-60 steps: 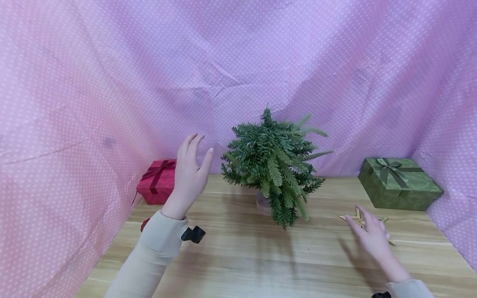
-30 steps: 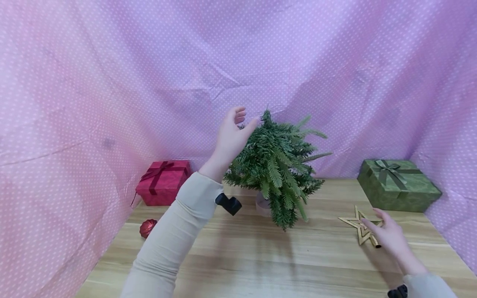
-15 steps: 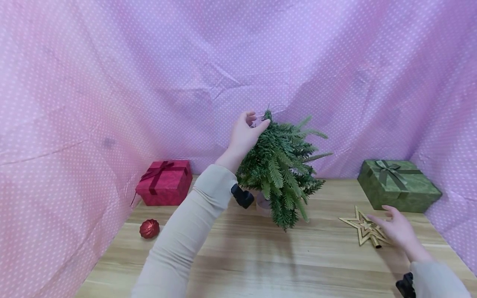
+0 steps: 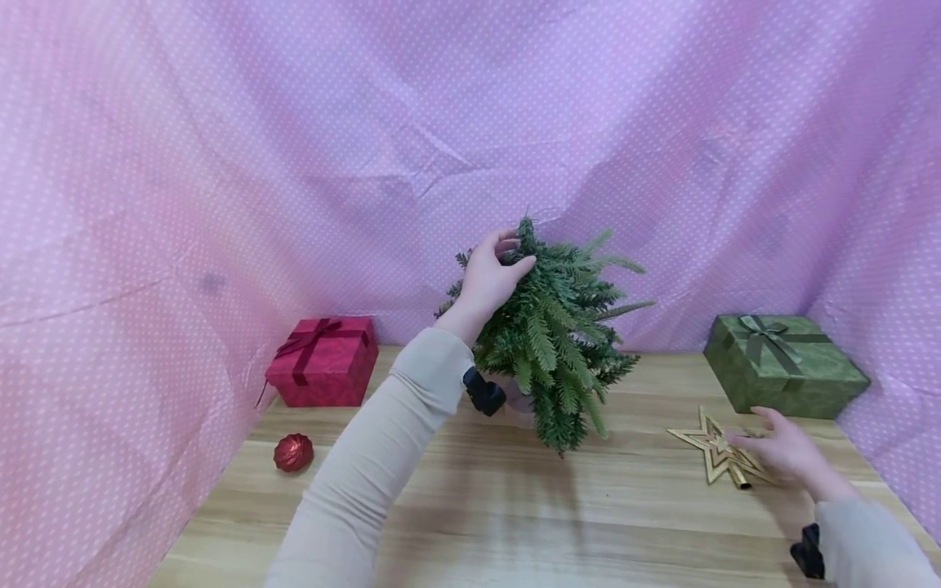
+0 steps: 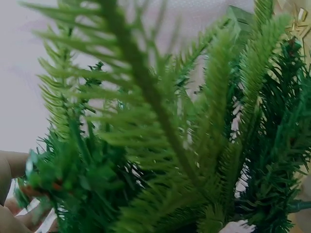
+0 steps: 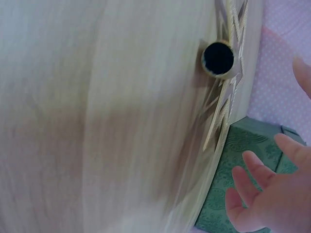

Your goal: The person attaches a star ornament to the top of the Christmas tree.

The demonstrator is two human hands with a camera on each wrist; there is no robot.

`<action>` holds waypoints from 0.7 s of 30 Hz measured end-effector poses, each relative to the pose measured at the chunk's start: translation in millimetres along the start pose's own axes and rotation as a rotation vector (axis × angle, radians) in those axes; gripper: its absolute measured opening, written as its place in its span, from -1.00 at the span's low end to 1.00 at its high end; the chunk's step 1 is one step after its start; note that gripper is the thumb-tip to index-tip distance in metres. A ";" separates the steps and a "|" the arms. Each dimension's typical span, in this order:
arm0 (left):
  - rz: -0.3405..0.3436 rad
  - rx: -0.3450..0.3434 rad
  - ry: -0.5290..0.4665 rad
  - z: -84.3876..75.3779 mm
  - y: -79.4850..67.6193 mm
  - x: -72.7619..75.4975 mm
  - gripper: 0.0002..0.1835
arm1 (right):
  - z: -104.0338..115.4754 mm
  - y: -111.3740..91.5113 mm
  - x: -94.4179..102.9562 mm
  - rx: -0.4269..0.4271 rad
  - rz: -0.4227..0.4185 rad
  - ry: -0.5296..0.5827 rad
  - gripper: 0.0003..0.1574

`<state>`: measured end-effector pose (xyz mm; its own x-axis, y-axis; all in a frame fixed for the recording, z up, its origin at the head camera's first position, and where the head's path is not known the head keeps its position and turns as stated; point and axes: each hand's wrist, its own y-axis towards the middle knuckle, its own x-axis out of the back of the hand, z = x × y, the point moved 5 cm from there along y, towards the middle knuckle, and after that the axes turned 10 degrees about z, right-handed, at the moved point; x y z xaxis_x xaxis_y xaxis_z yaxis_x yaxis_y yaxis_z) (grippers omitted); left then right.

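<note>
Near its top, a small artificial Christmas tree [image 4: 559, 327] is gripped by my left hand [image 4: 491, 273], thumb in front and fingers curled behind the upper branches. Those needles fill the left wrist view, where parts of the fingers [image 5: 12, 167] show at the left edge. Over the table on the right, my right hand [image 4: 790, 449] is open, its fingers spread and loosely bent. It overlaps a gold star tree topper [image 4: 711, 445] lying flat on the wood. In the right wrist view, the topper's hollow tube [image 6: 218, 59] faces the camera, and nothing sits between the fingers.
A red gift box [image 4: 323, 363] with a dark ribbon stands at the back left, a red bauble [image 4: 293, 452] in front of it. At the back right is a green gift box [image 4: 790, 367] with a bow. Pink dotted cloth [image 4: 470, 106] hangs behind the wooden table [image 4: 625, 531].
My left hand has moved right from beside the tree, then down slightly onto its upper branches. The right hand has drawn back to the right, uncovering more of the star, which stays on the table.
</note>
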<state>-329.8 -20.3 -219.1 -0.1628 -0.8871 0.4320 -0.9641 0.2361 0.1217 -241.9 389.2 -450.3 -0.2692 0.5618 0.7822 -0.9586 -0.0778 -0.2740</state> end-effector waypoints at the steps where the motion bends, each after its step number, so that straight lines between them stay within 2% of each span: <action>1: 0.000 0.002 0.005 0.9 0.0 0.2 -0.41 | -0.1 0.5 -0.1 0.001 0.010 -0.003 0.20; 8: 0.022 0.006 0.072 3.3 -0.1 -1.2 -0.42 | -6.1 3.8 -3.8 0.039 0.026 -0.033 0.09; 15: 0.028 0.009 0.074 5.1 -1.9 -2.9 -0.42 | -12.1 5.8 -11.1 0.057 0.051 -0.034 0.09; 21: 0.015 -0.002 0.085 7.0 -1.9 -3.4 -0.42 | -9.9 5.5 -10.0 0.065 0.016 -0.049 0.06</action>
<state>-328.9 -20.6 -227.1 -0.1591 -0.8466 0.5079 -0.9611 0.2504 0.1163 -243.5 391.3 -465.2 -0.2873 0.5196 0.8047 -0.9577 -0.1408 -0.2510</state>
